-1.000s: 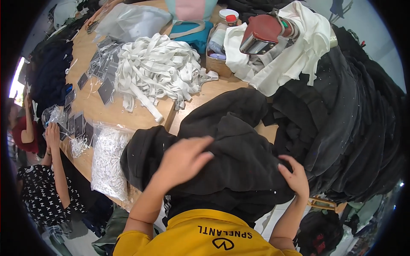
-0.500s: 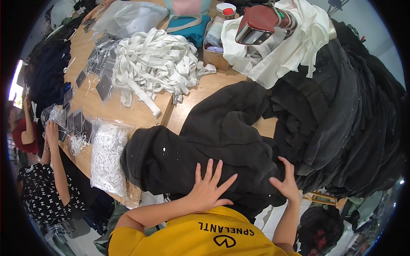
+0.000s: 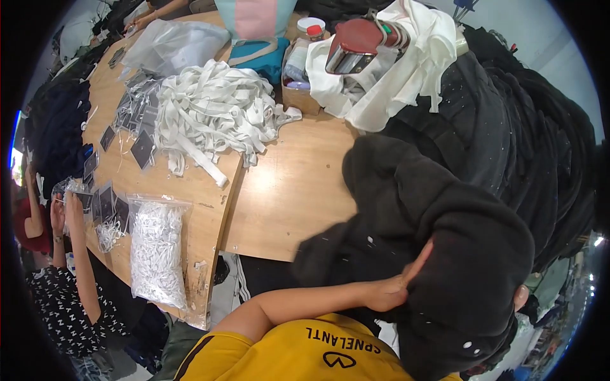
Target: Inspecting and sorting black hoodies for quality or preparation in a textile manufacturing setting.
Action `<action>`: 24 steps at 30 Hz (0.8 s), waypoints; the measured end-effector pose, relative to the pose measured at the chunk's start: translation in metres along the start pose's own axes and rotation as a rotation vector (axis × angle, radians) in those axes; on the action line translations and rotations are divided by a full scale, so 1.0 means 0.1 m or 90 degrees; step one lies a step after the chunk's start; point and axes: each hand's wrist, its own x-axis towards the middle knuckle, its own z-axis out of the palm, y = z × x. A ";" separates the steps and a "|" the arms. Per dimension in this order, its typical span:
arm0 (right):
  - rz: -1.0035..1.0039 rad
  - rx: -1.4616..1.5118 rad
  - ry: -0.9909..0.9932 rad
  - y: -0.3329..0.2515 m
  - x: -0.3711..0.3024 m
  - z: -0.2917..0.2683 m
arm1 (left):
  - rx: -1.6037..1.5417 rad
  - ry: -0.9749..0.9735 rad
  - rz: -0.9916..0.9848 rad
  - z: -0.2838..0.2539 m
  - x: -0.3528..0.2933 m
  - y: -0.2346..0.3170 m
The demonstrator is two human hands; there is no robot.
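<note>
- Holding, head view: black garment (image 3: 470, 222) is positioned at R, over the table's (image 3: 292, 190) near R side; upper part is set toward far side, lower bulk is hung close to yellow shirt (image 3: 286, 355).
- L hand (image 3: 387, 294): placed against garment's L side, one finger extended along cloth; other fingers are partly covered, so closure can't be confirmed.
- R hand (image 3: 521, 297): hidden behind cloth exc. for a fingertip at R edge; grip can't be told.
- Risk, slippage: garment could be dragged downward, caused by bulk hung on the near side, esp. if supported at one point only.
- Risk, snagging/mix-up: folds could be tangled w/ dark cloth pile (image 3: 534, 146), caused by close pos. and like colour.
- Risk, folding: loose L end, blurred, could be doubled under or caught on table edge if swung too low.
- Orient.: long axis is judged to run from upper L, near white cloth (image 3: 419, 70), to lower R; loose end is pointed lower L. Neck vs. hem can't be ID'd.
- Adjacent stock: white strips (image 3: 210, 111) and clear bag (image 3: 159, 254) of white pcs. are located well apart, at L.
</note>
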 end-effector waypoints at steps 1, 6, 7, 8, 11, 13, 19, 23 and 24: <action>0.042 -0.009 -0.046 0.07 0.11 0.11 | -0.002 0.058 -0.002 0.01 -0.08 0.11; 0.175 -0.061 -0.220 0.28 0.50 0.45 | -0.003 0.492 0.007 -0.43 -1.16 0.96; 0.205 -0.167 -0.411 0.48 0.65 0.47 | 0.020 0.608 0.041 -0.48 -1.42 1.15; 0.287 -0.179 -0.469 0.62 0.68 0.51 | 0.049 0.720 0.079 -0.52 -1.66 1.35; 0.286 -0.204 -0.561 0.88 0.73 0.29 | 0.214 0.920 0.084 -0.49 -2.15 1.81; 0.159 -0.327 -0.409 0.88 0.73 -0.03 | 0.424 0.896 -0.048 -0.36 -2.31 1.99; -0.125 -0.958 0.001 1.17 1.00 -0.69 | 0.527 0.753 0.169 -0.47 -1.91 2.30; -0.120 -0.942 -0.155 1.24 0.65 -0.62 | 0.643 0.584 -0.156 -0.91 -1.08 2.17; -0.121 -0.913 -0.257 1.22 0.50 -0.55 | 0.734 0.480 -0.189 -1.06 -0.86 2.11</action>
